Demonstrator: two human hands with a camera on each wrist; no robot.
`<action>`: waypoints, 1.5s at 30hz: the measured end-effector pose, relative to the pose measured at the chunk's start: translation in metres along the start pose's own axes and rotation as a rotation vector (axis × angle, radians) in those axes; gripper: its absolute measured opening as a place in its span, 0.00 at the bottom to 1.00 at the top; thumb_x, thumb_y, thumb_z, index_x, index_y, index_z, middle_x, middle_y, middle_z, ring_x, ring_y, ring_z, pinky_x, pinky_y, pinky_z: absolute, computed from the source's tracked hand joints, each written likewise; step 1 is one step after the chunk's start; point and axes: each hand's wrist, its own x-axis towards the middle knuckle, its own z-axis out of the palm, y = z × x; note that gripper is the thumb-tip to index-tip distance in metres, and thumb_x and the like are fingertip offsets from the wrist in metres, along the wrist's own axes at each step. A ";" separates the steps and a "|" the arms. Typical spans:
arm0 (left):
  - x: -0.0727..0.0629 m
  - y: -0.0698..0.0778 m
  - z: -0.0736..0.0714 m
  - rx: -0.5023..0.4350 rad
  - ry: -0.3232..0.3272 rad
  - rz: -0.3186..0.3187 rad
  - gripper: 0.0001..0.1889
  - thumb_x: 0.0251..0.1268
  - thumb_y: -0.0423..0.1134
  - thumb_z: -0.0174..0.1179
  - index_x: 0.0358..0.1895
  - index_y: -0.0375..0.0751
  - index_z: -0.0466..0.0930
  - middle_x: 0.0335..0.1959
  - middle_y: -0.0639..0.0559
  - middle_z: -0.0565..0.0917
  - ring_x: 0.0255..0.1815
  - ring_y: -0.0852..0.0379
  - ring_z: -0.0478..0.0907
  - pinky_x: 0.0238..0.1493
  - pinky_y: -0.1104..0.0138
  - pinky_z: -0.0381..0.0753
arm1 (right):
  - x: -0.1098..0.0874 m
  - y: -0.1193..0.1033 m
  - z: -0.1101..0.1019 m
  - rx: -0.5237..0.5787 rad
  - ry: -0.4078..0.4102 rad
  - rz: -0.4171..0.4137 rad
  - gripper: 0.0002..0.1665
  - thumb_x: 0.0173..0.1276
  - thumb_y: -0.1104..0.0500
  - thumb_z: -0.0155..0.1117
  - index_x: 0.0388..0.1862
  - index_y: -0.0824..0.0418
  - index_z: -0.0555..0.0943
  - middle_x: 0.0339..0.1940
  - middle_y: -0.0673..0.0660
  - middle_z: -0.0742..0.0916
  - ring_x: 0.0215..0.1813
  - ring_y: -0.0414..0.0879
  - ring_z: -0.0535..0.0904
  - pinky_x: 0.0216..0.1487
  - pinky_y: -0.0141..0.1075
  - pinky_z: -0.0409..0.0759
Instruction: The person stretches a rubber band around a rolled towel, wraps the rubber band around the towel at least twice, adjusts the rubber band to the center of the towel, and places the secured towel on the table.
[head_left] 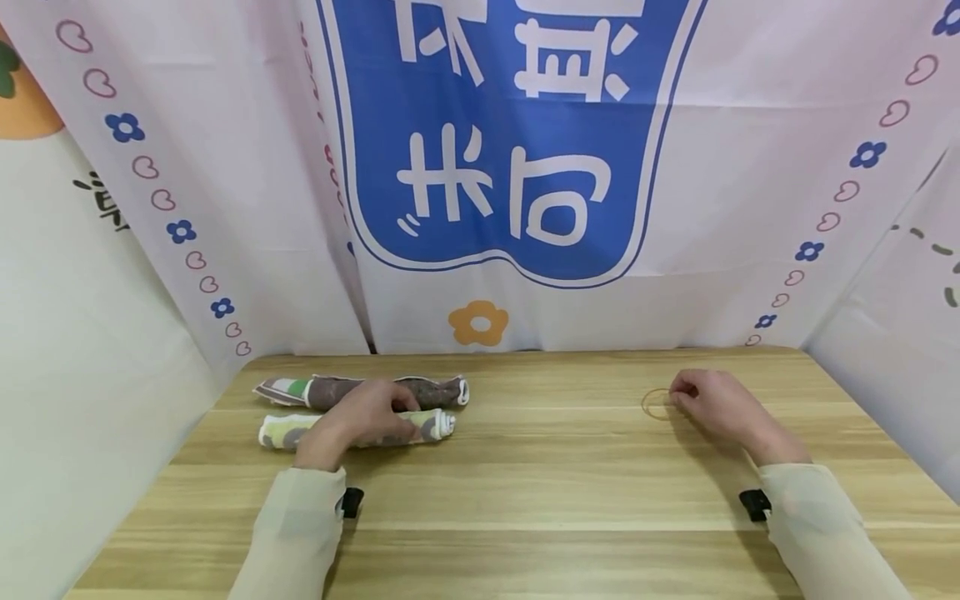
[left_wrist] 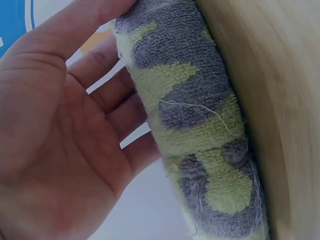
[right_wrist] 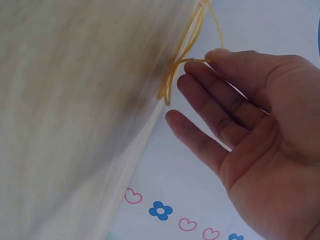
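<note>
A rolled yellow-and-grey towel [head_left: 281, 432] lies crosswise on the left side of the wooden table. My left hand [head_left: 363, 415] grips it from above; in the left wrist view the thumb is on one side of the towel [left_wrist: 200, 120] and the fingers on the other. On the right, my right hand [head_left: 716, 406] pinches yellow rubber bands [right_wrist: 172, 82] between thumb and fingertips. Several strands dangle close to the table surface in the right wrist view, and the other fingers are loosely bent.
Just behind the yellow-and-grey roll lies a second rolled towel [head_left: 326, 392], brown with a green and white end. The wooden table [head_left: 555, 467] ends at a white printed cloth [head_left: 712, 250] hanging at the back, with more cloth at both sides.
</note>
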 end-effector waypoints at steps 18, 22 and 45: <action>0.007 0.011 0.009 -0.150 0.032 0.073 0.10 0.60 0.39 0.78 0.44 0.45 0.91 0.38 0.57 0.87 0.38 0.57 0.79 0.45 0.60 0.80 | 0.000 -0.017 -0.008 0.182 0.169 0.181 0.11 0.80 0.58 0.66 0.48 0.66 0.86 0.43 0.62 0.91 0.48 0.60 0.86 0.49 0.54 0.83; 0.009 0.015 0.009 -0.179 0.046 0.083 0.12 0.60 0.40 0.79 0.46 0.45 0.92 0.43 0.55 0.89 0.39 0.57 0.79 0.45 0.60 0.80 | 0.001 -0.019 -0.011 0.205 0.186 0.185 0.11 0.80 0.57 0.66 0.47 0.65 0.86 0.43 0.61 0.91 0.47 0.58 0.87 0.48 0.49 0.82; 0.022 0.040 0.019 -0.321 0.109 0.158 0.11 0.65 0.38 0.76 0.46 0.41 0.87 0.43 0.52 0.88 0.40 0.53 0.80 0.44 0.60 0.81 | 0.010 -0.068 -0.027 0.580 0.184 0.170 0.19 0.83 0.54 0.62 0.53 0.72 0.82 0.49 0.67 0.90 0.45 0.39 0.88 0.48 0.29 0.86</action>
